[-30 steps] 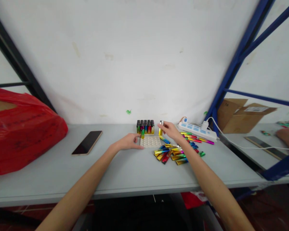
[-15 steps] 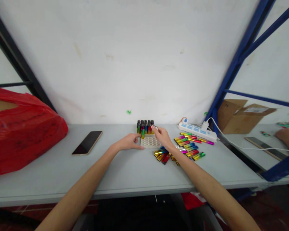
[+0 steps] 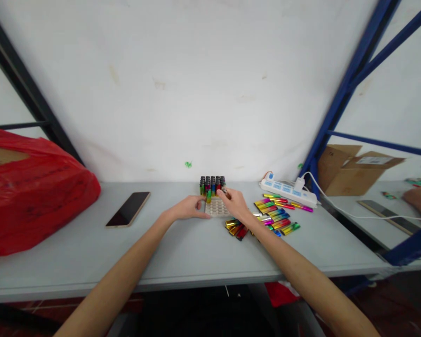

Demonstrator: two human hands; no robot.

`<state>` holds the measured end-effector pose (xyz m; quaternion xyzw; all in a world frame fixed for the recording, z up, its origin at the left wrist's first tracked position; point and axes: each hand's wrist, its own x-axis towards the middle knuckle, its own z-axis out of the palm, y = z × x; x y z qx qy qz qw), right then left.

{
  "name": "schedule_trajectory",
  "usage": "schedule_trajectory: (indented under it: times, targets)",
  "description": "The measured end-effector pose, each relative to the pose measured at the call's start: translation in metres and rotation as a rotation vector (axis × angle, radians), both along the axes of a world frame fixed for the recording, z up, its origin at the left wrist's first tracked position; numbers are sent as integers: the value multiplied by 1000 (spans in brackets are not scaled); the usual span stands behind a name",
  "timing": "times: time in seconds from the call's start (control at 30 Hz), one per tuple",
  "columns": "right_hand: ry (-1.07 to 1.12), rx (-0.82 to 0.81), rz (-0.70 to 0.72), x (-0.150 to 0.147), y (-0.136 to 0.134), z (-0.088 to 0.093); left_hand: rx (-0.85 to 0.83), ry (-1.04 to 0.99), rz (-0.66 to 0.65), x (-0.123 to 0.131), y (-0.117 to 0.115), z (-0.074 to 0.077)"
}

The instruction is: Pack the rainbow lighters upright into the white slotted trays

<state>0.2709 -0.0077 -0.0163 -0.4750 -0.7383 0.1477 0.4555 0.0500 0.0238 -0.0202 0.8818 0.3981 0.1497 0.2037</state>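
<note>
A beige tray with round holes [image 3: 215, 212] lies on the grey table [image 3: 182, 248], with several upright lighters [image 3: 212, 185] filling its far rows. My left hand [image 3: 189, 207] rests against the tray's left edge, fingers curled on it beside a green lighter [image 3: 208, 196]. My right hand [image 3: 235, 203] hovers over the tray's right side, fingers pinched on a lighter [image 3: 225, 191] that shows only at its tip. A pile of shiny multicoloured lighters [image 3: 266, 217] lies to the right of the tray.
A phone [image 3: 128, 208] lies screen up to the left, beyond it a red plastic bag [image 3: 31, 187]. A white power strip [image 3: 288, 191] sits at the back right by a blue rack post [image 3: 340, 93]. Another person's hand [image 3: 419, 199] works at the neighbouring table near a cardboard box [image 3: 351, 171].
My right hand has carried a gold lighter from upright at the tray's far right corner leftwards and down over the tray. My left hand has stayed at the tray's edge.
</note>
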Motion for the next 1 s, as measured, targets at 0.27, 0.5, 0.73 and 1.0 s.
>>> schedule_trajectory:
  times: [0.27,0.5,0.73,1.0]
  targets:
    - [20,11,-36,1,1,1,-5,6,10,0,-1,1]
    - [-61,63,50,0,1,-1,16,16,3,-1,0,0]
    - [-329,69,121,2,7,-8,16,25,5,0,1,-1]
    - [-329,-39,155,-1,15,-17,19,9,-1,-1,2,-2]
